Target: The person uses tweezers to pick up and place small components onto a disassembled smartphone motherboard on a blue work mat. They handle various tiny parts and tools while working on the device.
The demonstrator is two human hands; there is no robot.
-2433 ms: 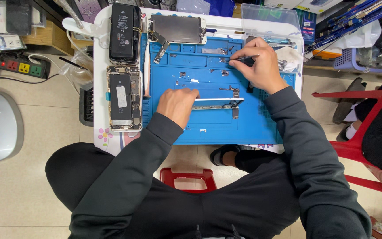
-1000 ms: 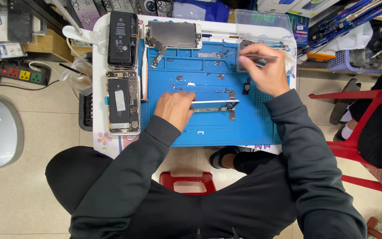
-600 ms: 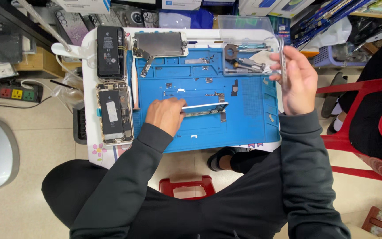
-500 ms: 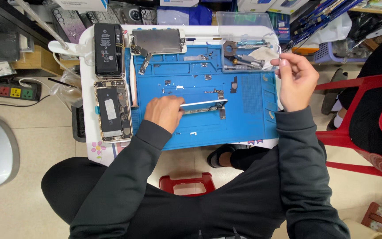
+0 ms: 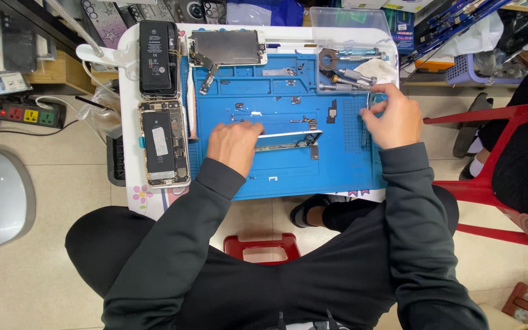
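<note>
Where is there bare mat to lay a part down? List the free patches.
Freest: the blue mat's near strip, between the left hand and right hand, below the metal frame. A smaller patch lies right of the opened phone, near the mat's corner. Crowded: the far edge around the screen panel and tool tray.

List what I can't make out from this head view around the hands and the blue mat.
- Right hand: a thin tool shows at its fingertips; its tip is too small to identify.
- Left hand: covers the left end of the metal frame.
- Small parts on the blue mat: too small to name.
- Clear tray: cut off by the top edge.
</note>
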